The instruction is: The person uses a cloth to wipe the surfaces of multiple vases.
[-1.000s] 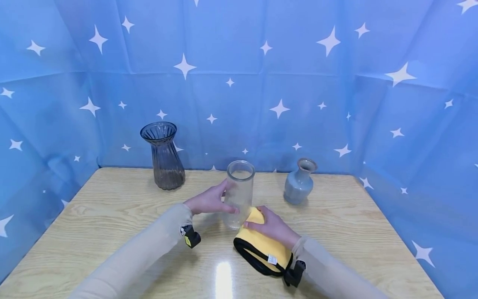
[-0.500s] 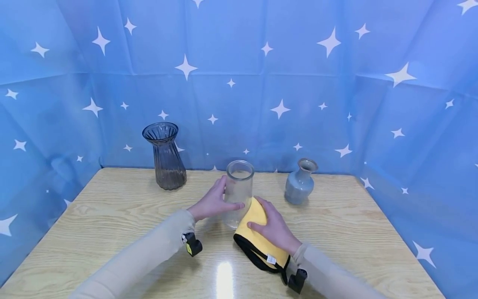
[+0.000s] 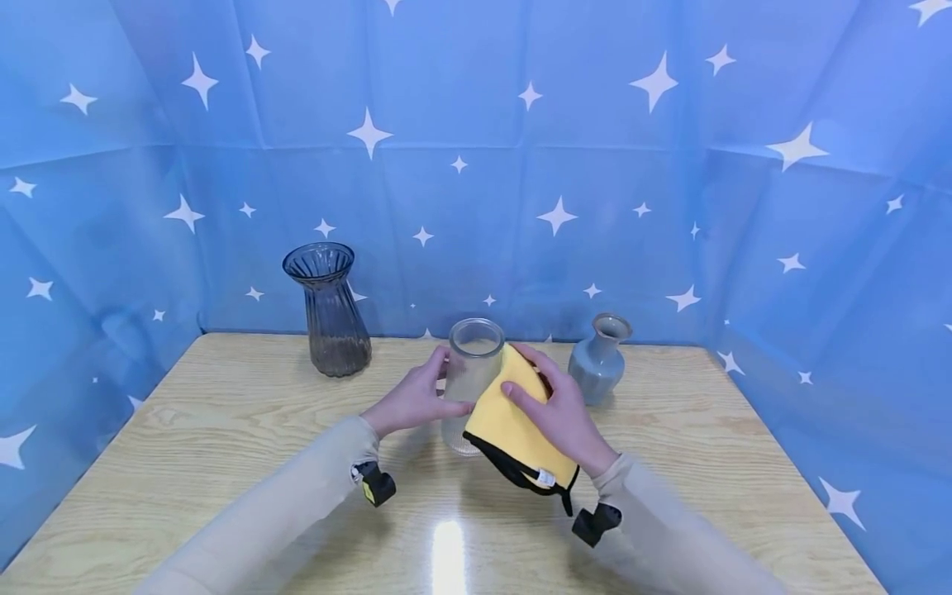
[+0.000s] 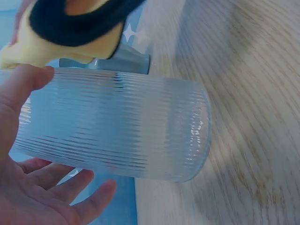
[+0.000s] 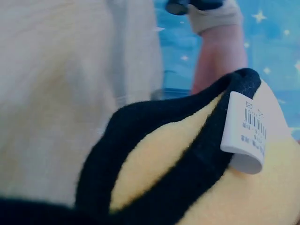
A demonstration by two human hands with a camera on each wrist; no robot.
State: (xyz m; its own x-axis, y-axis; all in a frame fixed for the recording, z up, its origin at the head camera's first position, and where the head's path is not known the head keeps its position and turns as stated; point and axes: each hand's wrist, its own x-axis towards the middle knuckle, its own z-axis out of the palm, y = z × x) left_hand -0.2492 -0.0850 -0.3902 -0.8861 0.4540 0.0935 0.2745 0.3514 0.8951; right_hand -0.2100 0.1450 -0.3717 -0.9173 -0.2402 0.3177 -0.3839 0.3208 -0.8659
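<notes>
A clear ribbed glass vase [image 3: 468,382] stands upright on the table, its side filling the middle of the left wrist view. My left hand [image 3: 413,398] holds it from the left, thumb in front and fingers round the far side. Against its right side lies a folded yellow cloth [image 3: 509,417] with black edging, gripped by my right hand [image 3: 559,409] with the thumb on top. The cloth is lifted off the table, and a white label [image 5: 246,126] on its edging shows in the right wrist view.
A dark ribbed glass vase [image 3: 335,318] stands at the back left of the wooden table [image 3: 223,446]. Just behind my right hand is a small blue-grey vase [image 3: 597,364]. A blue star-patterned curtain [image 3: 446,83] encloses the back and sides.
My right hand has carried the cloth upward along the right side of the clear vase, toward its rim. The left hand keeps its hold on the vase, with only slight shifts.
</notes>
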